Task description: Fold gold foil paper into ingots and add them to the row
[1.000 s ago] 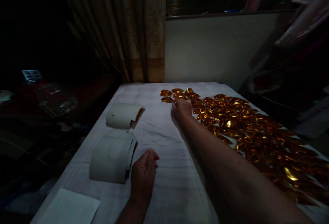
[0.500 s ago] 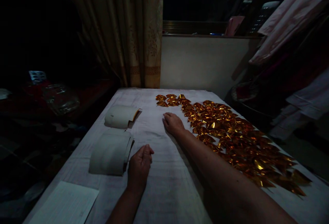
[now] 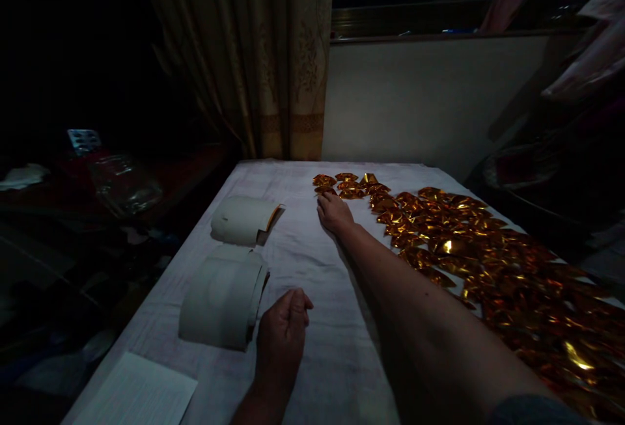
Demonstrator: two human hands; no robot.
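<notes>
My right hand (image 3: 336, 213) is stretched toward the far side of the white-covered table, fingers curled down. Its fingertips are at the near edge of a small group of folded gold foil paper ingots (image 3: 347, 185); whatever they may hold is hidden. Nearer to me, my left hand (image 3: 283, 324) rests as a loose fist, thumb on top, and nothing shows in it. Just left of it lies a thick curved stack of pale sheets (image 3: 219, 298). A second curved stack (image 3: 241, 218), with a gold edge showing, lies behind the first.
A large heap of gold foil ingots (image 3: 449, 246) covers the table's right side. A flat pale sheet (image 3: 139, 391) lies at the near left corner. Beyond the table are a curtain (image 3: 307, 86) and a wall (image 3: 415, 99). A clear plastic container (image 3: 124, 184) stands to the left in the dark.
My right hand has moved farther away, up to the small group of foil ingots. The left fist stays beside the near stack. The whole view has shifted somewhat.
</notes>
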